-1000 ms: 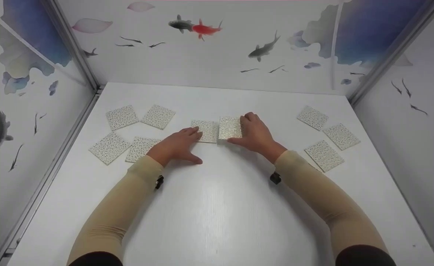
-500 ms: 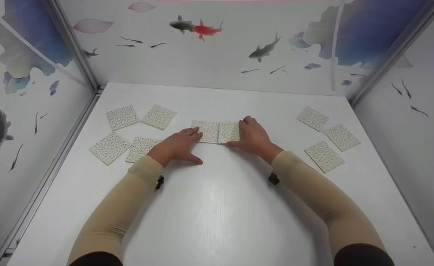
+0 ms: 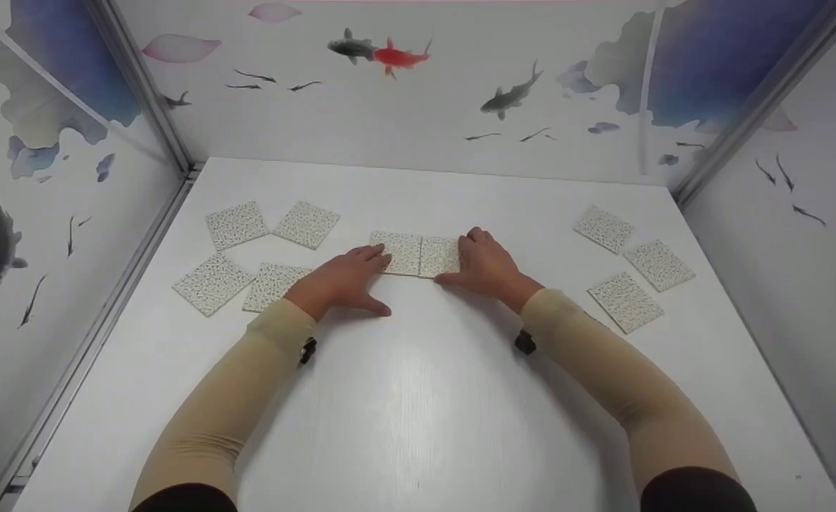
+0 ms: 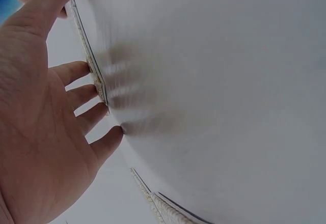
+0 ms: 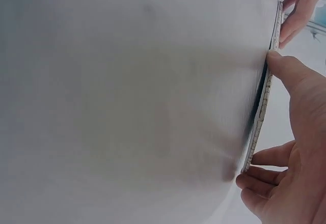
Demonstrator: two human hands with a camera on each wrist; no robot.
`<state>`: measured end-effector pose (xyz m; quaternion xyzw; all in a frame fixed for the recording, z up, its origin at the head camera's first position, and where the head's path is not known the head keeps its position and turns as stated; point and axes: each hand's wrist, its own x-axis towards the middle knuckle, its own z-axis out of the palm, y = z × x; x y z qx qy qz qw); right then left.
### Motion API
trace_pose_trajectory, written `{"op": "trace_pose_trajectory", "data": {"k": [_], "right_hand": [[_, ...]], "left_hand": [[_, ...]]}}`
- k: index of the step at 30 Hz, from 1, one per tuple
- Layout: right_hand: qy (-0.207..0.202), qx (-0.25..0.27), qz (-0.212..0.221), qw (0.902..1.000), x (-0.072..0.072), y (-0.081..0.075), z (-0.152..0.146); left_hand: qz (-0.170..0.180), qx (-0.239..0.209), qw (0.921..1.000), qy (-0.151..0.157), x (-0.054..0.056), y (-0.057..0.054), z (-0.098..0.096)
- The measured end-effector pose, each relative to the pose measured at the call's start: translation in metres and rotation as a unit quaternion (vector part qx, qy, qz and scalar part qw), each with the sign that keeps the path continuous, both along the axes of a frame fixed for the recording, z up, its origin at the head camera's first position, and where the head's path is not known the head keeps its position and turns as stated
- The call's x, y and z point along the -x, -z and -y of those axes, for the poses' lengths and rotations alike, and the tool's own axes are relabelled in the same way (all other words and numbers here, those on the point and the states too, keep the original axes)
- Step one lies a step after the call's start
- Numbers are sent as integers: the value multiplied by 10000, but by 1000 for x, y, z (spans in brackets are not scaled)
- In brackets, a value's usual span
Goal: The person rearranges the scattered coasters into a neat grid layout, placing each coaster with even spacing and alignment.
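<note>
Two square cream tiles with dark speckles lie side by side at the middle of the white table in the head view. On the left tile (image 3: 403,254) rest the outstretched fingers of my left hand (image 3: 341,279), its thumb spread away over the table. My right hand (image 3: 490,267) grips the right tile (image 3: 440,257) by its edges, thumb at the near edge and fingers at the far right. Only a thin dark seam shows between the tiles. From the right wrist, the right tile's edge (image 5: 262,109) runs between thumb and fingers, with a dark line beneath it.
Several similar speckled tiles (image 3: 213,284) lie loosely on the left of the table, one partly behind the left hand. Three more tiles (image 3: 625,302) are on the right. White panels (image 3: 418,128) printed with fish and petals enclose the table's back and sides.
My right hand has lowered the right tile from above the left tile's edge to the table, then moved it left until the gap narrowed to a seam. The left hand has stayed put.
</note>
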<state>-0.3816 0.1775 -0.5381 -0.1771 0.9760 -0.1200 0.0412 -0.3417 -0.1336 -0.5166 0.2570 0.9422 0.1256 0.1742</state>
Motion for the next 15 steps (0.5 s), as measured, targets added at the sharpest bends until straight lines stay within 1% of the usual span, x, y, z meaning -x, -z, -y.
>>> {"op": "trace_pose_trajectory", "data": {"k": [8, 15], "right_hand": [[-15, -9, 222, 9998, 5, -2, 1], [-23, 65, 304, 9995, 7, -4, 3]], "left_hand": [[39, -63, 10000, 22, -1, -1, 1], [48, -60, 10000, -14, -1, -1, 1]]}}
